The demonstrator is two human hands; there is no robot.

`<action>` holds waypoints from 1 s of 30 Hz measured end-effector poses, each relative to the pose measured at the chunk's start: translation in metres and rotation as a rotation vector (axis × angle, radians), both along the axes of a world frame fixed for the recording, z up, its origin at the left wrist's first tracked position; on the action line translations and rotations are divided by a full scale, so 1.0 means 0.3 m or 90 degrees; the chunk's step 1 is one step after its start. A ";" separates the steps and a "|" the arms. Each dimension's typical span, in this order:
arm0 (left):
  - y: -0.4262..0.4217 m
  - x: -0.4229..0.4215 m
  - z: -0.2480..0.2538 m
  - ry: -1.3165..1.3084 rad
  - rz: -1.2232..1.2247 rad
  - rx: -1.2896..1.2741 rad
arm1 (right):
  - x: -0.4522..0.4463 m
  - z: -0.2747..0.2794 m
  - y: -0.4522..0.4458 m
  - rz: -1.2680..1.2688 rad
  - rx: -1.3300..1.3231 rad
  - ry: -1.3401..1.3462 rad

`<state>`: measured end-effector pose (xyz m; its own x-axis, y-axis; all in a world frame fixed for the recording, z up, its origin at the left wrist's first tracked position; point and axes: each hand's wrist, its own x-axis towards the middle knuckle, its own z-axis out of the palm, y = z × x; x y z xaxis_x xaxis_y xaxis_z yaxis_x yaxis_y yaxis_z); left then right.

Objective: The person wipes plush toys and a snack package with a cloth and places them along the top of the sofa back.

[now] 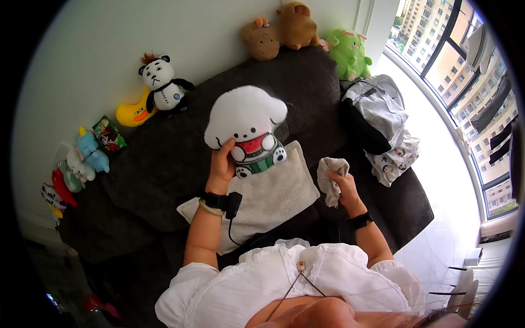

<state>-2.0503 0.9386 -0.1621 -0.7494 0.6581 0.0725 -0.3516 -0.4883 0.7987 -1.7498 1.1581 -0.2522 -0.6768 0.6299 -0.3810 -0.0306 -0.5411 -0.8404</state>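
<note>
A white plush dog [246,117] with a red watermelon slice and a green striped lower part is held upright above the sofa. My left hand [222,161] grips its lower left side, with the thumb on the front. To the right, my right hand [343,188] is closed on a crumpled beige cloth [330,180], which hangs down from the fingers. The cloth and the plush are apart. Beneath the plush lies a beige towel [273,191], spread over the dark sofa.
Several plush toys, including a panda [165,90] and a green one [349,54], line the back of the dark sofa [142,191]. A grey backpack [377,109] rests at the right on a patterned white cloth [395,161]. Windows are beyond it.
</note>
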 end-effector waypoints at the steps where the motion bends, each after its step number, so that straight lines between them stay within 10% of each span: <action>1: 0.028 -0.079 0.026 0.029 0.038 0.034 | 0.018 -0.017 -0.004 0.004 -0.020 0.001; 17: 0.511 -1.023 0.041 0.243 0.291 -0.080 | 0.798 -0.115 0.076 -0.405 -0.059 -0.040; 30: 0.529 -1.016 -0.184 0.306 0.525 -0.252 | 0.535 -0.125 0.439 -0.187 -0.058 -0.088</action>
